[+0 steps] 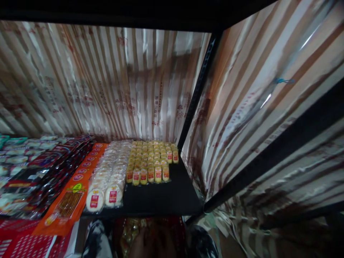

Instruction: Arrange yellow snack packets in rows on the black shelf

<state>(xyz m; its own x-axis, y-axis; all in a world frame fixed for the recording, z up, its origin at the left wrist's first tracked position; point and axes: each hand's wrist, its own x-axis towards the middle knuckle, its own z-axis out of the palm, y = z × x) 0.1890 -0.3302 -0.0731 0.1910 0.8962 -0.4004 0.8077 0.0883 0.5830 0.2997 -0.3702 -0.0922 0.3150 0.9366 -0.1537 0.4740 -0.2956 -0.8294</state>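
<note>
Low in the picture, between my knees, a red basket (180, 233) holds yellow-wrapped packs (130, 234). My left hand (141, 244) and my right hand (162, 242) are close together over this basket, beside the packs. Both are dark and blurred, and I cannot make out their fingers or anything in them. On the black shelf (161, 200) above, rows of small yellow packaged cakes (149, 161) with red and orange labels stand near the right corner. Left of these are two rows of round white packaged cakes (113, 195).
An orange snack packet (71, 199) overhangs the shelf edge, with dark shiny packets (51, 175) farther left. A red perforated basket (24, 240) sits below them. Black metal posts (199, 89) frame the shelf, and striped plastic sheeting (150, 79) hangs behind. A dark shelf (113, 14) spans overhead.
</note>
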